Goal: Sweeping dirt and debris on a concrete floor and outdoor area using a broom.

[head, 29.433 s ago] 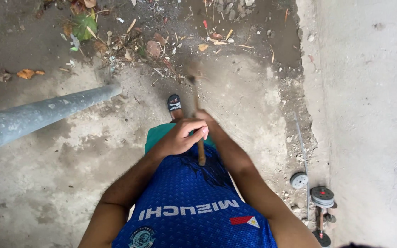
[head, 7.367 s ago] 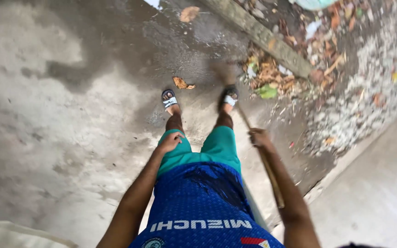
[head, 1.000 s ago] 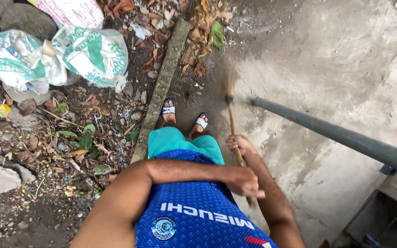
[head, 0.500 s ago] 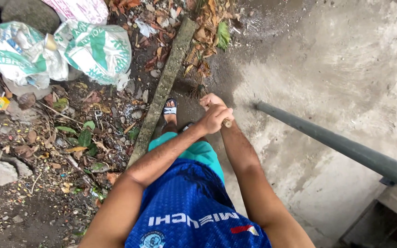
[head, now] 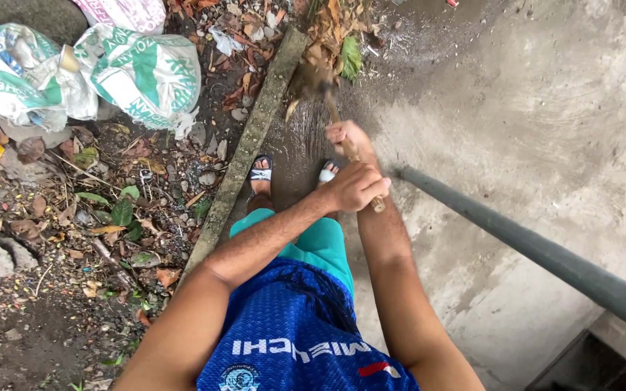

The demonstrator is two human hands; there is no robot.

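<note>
Both grips clenched on 1 broom handle [head: 342, 137], left hand [head: 356, 187] nearer, right hand [head: 348, 135] farther, 2 sandals [head: 261, 172], 2 sacks [head: 146, 72]

Outdoor ground, daylight; damp grey concrete floor [head: 545, 130] at right; long concrete kerb strip [head: 251, 148] dividing it from soil strewn with dry leaves [head: 121, 217] and stones; white-and-green sacks [head: 146, 72] upper left; grey metal pipe [head: 545, 253] slanting across right.
</note>
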